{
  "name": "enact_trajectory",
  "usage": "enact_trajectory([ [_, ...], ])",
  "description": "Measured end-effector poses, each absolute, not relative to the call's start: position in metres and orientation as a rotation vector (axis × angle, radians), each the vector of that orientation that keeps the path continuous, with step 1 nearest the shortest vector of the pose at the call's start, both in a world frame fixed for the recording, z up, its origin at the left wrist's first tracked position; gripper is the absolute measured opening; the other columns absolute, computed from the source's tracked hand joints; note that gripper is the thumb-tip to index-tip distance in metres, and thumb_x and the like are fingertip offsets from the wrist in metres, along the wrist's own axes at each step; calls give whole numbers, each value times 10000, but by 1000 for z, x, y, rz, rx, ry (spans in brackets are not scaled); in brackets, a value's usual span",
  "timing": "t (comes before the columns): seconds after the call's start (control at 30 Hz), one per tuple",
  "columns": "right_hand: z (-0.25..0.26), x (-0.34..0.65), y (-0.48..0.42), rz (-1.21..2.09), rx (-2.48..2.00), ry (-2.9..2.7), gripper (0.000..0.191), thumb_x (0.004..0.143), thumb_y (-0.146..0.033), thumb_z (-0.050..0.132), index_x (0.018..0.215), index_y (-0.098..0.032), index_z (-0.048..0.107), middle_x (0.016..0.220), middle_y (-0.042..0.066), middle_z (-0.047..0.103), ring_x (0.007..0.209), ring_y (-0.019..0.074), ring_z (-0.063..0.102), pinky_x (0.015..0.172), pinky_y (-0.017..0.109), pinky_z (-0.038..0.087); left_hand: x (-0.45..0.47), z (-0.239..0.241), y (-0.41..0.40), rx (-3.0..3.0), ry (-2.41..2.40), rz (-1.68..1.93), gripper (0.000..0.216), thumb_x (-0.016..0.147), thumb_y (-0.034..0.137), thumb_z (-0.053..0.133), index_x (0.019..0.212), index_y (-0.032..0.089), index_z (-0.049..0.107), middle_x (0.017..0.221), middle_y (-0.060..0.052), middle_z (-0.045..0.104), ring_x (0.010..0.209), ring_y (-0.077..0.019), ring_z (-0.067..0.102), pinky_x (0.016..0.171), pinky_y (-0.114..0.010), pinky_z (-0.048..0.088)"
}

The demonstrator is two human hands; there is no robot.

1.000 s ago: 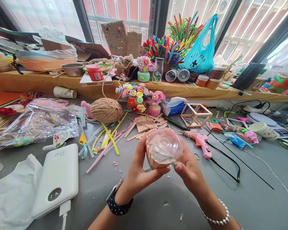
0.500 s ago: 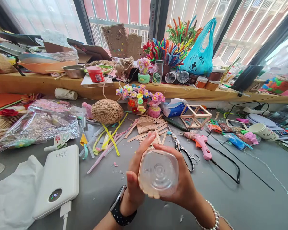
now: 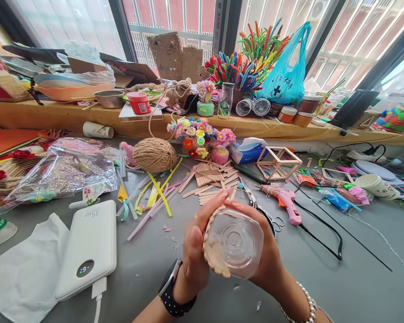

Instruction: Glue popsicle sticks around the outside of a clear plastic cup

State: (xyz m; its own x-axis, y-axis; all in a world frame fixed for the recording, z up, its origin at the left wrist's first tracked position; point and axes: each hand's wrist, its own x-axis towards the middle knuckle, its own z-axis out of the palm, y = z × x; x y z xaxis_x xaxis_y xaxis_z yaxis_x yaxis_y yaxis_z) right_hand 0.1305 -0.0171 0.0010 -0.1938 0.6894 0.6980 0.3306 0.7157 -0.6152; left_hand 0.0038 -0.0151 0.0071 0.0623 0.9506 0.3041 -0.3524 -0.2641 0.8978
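Observation:
Both my hands hold a clear plastic bottle [image 3: 234,244] with its ribbed base turned toward me; wooden craft sticks line its left side. My left hand [image 3: 197,251], with a black watch on the wrist, wraps round the stick-covered left side. My right hand [image 3: 267,251], with a pearl bracelet on the wrist, curls over the top and right side. The fingertips of the two hands meet above the bottle. Loose craft sticks [image 3: 210,179] lie on the grey table [image 3: 323,287] just behind.
Scissors [image 3: 261,211] and a pink glue gun [image 3: 284,199] with a black cord lie to the right. A white power bank [image 3: 87,246], a twine ball [image 3: 154,154], a cellophane bag [image 3: 65,168], pipe-cleaner flowers [image 3: 202,134] and a wooden stick cube [image 3: 278,162] surround the spot.
The bottle came down and closer to me. My right hand shifted from pinching its lower right edge to wrapping over its top and right side, and the scissors came into sight.

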Motion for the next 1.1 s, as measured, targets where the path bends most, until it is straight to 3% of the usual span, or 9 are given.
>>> enact_trajectory([
  [0.17, 8, 132, -17, 337, -849, -2019, 950, 621, -512, 689, 1366, -185, 199, 1315, 133, 447, 1197, 270, 446, 1009, 395, 387, 8, 12, -15, 934, 684, 1611, 544, 831, 559, 261, 1009, 226, 652, 1150, -36, 617, 1154, -279, 468, 990, -391, 343],
  [0.23, 10, 133, -17, 328, -888, -2119, 906, 679, -451, 668, 1380, -163, 171, 1340, 143, 422, 1225, 270, 413, 1027, 414, 358, 7, 12, -11, 866, 681, 1614, 569, 843, 537, 233, 969, 191, 667, 1097, -60, 644, 1094, -284, 517, 938, -390, 391],
  [0.37, 8, 135, -16, 345, -949, -2104, 728, 760, -293, 603, 1369, -171, 222, 1320, 111, 459, 1188, 219, 465, 973, 331, 431, 2, 8, -5, 891, 713, 1618, 579, 850, 519, 251, 980, 140, 668, 1076, -92, 654, 1064, -288, 540, 894, -370, 418],
  [0.7, 1, 131, -14, 263, -893, -2062, 663, 802, -332, 566, 1360, -162, 249, 1275, 125, 504, 1161, 212, 493, 943, 310, 456, -3, 2, -4, 976, 744, 1665, 585, 831, 522, 278, 912, 109, 684, 900, -113, 693, 868, -274, 616, 748, -348, 469],
  [0.93, -5, 132, -13, 270, -893, -2063, 712, 780, -314, 599, 1371, -186, 223, 1278, 123, 503, 1153, 222, 501, 937, 316, 461, -2, 1, -2, 1020, 801, 1638, 578, 838, 491, 248, 901, 107, 676, 899, -104, 692, 872, -267, 611, 753, -345, 466],
  [1.1, -5, 136, -10, 342, -917, -2065, 733, 767, -306, 612, 1372, -206, 211, 1307, 108, 476, 1183, 221, 470, 961, 317, 438, -6, 6, -1, 1166, 784, 1599, 511, 849, 393, 244, 966, 119, 660, 1013, -94, 667, 977, -264, 577, 830, -349, 450],
])
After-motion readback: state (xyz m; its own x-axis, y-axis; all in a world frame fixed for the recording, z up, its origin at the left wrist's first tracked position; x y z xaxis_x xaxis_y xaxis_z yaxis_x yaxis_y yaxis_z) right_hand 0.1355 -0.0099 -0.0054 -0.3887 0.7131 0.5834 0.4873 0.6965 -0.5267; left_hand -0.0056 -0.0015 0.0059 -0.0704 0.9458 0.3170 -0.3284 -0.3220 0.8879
